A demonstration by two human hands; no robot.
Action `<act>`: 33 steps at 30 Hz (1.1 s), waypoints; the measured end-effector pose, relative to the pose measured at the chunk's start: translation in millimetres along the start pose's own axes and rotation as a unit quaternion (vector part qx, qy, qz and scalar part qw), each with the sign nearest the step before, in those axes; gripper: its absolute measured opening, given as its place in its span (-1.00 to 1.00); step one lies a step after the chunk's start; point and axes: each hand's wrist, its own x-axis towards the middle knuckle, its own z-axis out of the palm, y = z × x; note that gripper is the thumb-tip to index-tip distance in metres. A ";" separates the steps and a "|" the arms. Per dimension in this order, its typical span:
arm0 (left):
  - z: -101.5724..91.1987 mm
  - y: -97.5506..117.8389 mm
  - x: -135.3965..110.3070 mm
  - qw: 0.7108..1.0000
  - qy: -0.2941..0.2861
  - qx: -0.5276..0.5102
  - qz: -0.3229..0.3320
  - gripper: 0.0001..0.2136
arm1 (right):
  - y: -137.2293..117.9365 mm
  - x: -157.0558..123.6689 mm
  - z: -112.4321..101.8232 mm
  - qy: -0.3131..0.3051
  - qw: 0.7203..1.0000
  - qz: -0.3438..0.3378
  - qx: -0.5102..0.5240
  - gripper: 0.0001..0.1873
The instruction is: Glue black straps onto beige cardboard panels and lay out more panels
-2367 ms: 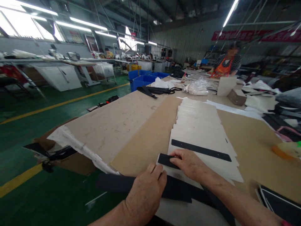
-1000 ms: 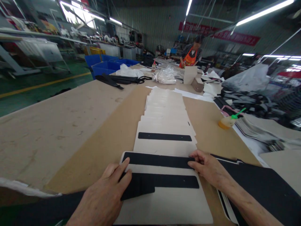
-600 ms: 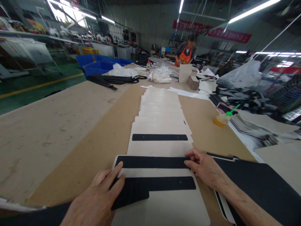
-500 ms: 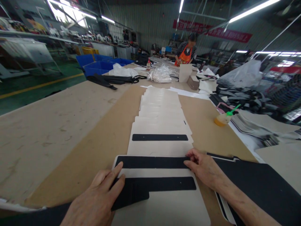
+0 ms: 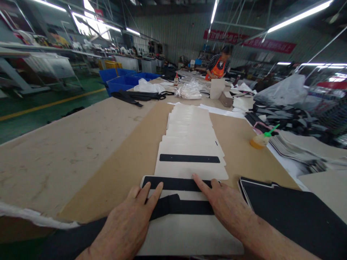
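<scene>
- Left hand (image 5: 127, 218) and right hand (image 5: 229, 204): grip unclosed, fingers extended over the upper black strip (image 5: 177, 184).
- Strip: lies along the far edge of the pale panel (image 5: 189, 234).
- Hazard: uneven finger pressure could skew it.

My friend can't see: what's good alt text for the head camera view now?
A person's left hand and right hand rest on a black strip near the far edge of a pale panel. Beyond, overlapping pale sheets run up the worktable, with a green-nozzled bottle to their right.
</scene>
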 end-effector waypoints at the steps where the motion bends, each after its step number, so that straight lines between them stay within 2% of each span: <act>1: -1.8 2.4 0.8 1.000 0.005 0.008 0.001 -0.26 | -5.7 0.9 -2.7 -0.003 1.000 -0.011 -0.017 -0.06; 4: -6.1 6.2 2.7 1.000 0.012 0.014 0.000 -0.32 | -16.6 5.5 -5.8 -0.003 0.999 -0.031 -0.036 -0.04; 7: -8.9 4.4 4.5 1.000 0.002 -0.006 0.001 -0.36 | -16.5 6.7 -3.4 -0.015 0.999 -0.032 -0.033 -0.06; 10: -7.2 -2.0 5.2 1.000 0.006 -0.029 0.000 -0.36 | -6.7 0.5 4.4 -0.014 0.999 -0.019 -0.026 -0.11; 15: 3.4 -16.0 -0.3 0.997 0.044 -0.067 0.014 -0.36 | 22.1 -17.6 26.3 0.025 1.000 0.004 -0.019 -0.17; 18: 6.2 -20.9 -5.0 0.993 0.063 -0.094 0.021 -0.39 | 36.1 -28.8 33.0 0.041 0.999 -0.006 -0.027 -0.29; 21: 4.4 -22.3 -8.5 0.990 0.082 -0.116 0.017 -0.40 | 34.5 -41.1 32.6 0.069 0.997 -0.023 -0.019 -0.49; 24: 2.3 -21.8 -13.0 0.987 0.098 -0.122 0.019 -0.41 | 18.4 -53.2 35.6 0.133 0.990 0.011 0.049 -0.58; 27: 7.9 -22.3 -21.7 0.987 0.114 -0.110 0.018 -0.38 | 3.8 -62.4 46.0 0.153 0.978 0.069 0.127 -0.40; 30: 28.9 -28.1 -32.8 0.985 0.149 -0.084 0.022 -0.37 | -2.1 -68.0 54.3 0.148 0.959 0.104 0.221 -0.40; 32: 50.1 -35.5 -38.2 0.980 0.183 -0.070 0.036 -0.40 | -3.9 -69.0 53.9 0.170 0.926 0.124 0.313 -0.40; 33: 61.4 -39.8 -39.5 0.976 0.202 -0.068 0.040 -0.40 | -4.9 -68.1 52.0 0.186 0.900 0.141 0.367 -0.40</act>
